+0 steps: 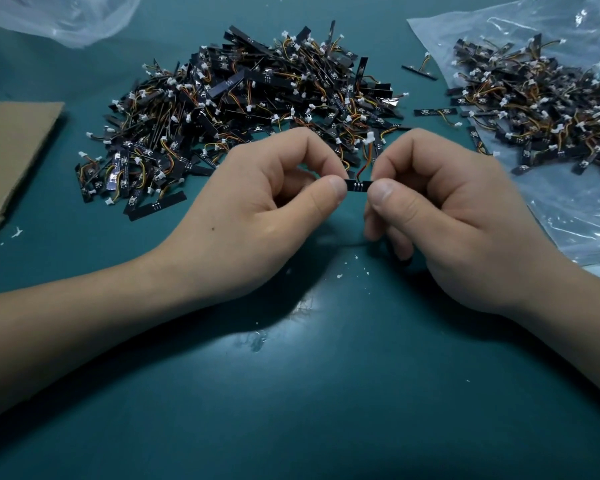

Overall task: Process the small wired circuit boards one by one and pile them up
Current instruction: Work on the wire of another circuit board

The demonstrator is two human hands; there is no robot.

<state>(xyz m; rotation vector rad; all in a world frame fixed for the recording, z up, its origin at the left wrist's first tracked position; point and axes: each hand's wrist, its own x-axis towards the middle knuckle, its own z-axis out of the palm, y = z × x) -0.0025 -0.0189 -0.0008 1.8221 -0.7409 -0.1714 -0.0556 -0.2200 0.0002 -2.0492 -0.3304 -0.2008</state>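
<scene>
— What's on the left there?
— A flat cardboard sheet [11, 150] on the green table [291, 410], with a crumpled clear bag [66, 15] behind it. Next comes the big heap [243, 105] of black wired boards, loose on the tabletop.
— And the hands?
— Just in front of that heap. The left hand [274, 202] has its fingers curled, thumb and forefinger pinching one end of a single board [358, 185]. The right hand [447, 209] pinches the other end the same way. The board sits level between them, above the table, and its wires [360, 173] rise to a white plug [369, 137].
— Is it bent?
— Can't tell from here; the thumbs cover most of it.
— Further right?
— A few stray boards [435, 112], then a second heap [534, 102] lying on a plastic sheet [568, 209].
</scene>
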